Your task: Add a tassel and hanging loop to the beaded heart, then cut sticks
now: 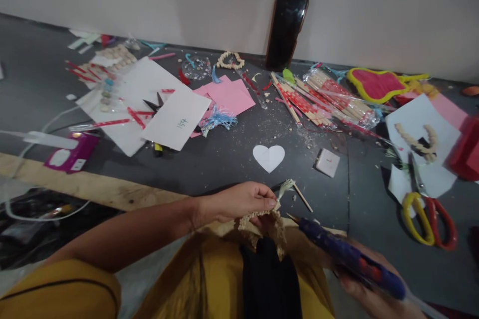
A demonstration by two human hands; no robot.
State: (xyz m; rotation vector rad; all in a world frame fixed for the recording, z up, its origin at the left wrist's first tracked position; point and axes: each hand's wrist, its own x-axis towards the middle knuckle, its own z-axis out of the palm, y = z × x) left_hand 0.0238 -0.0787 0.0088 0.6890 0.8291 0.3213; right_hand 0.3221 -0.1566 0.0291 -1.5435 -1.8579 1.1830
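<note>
My left hand (239, 202) is closed near the table's front edge, pinching a beige ornament (249, 219) of small chunky pieces joined in a curved outline. A pale tassel (286, 187) sticks out beside its fingertips. In my right hand (368, 286) is a dark blue hot glue gun (344, 249), its nozzle pointing left toward the ornament, a short gap from it. Blur softens the right hand. A thin wooden stick (303, 197) lies just beyond the nozzle, and a white paper heart (268, 158) lies flat farther back.
A phone (287, 30) leans on the wall. Scissors (424, 219) lie at right, near white paper (422, 119). Bundled sticks (329, 97), pink paper (230, 97), a white card (177, 118) and a purple box (73, 152) are spread about. A cable (37, 134) hangs over the left edge.
</note>
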